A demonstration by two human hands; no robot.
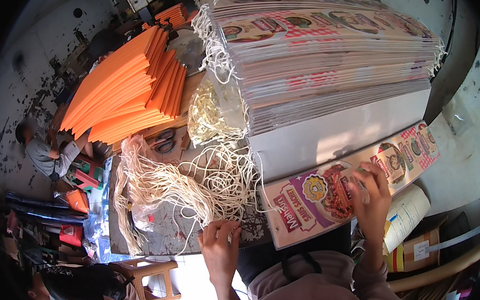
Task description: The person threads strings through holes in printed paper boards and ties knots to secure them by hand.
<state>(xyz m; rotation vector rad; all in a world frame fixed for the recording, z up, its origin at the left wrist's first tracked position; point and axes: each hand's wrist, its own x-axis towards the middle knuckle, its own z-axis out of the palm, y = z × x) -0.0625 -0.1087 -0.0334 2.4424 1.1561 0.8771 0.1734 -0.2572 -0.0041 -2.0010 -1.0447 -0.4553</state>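
A long printed sheet [335, 191] with food pictures and a purple end lies slanted along the near edge of the table. My right hand [372, 203] rests over its middle, fingers apart and slightly bent. My left hand [219, 247] is at the table's front edge, left of the sheet, with its fingers curled together; what they pinch, if anything, is too small to make out. Just beyond it lies a loose heap of cream cords [214, 187]. One cord reaches the sheet's left end.
A tall stack of similar printed sheets [331, 61], with cords at its ends, stands behind. Orange folded pieces [126, 90], black-handled scissors [164, 141] and a clear bag of gold-coloured bits [206, 110] are to the left. A person [48, 152] sits far left; a plastic stool [153, 281] stands below.
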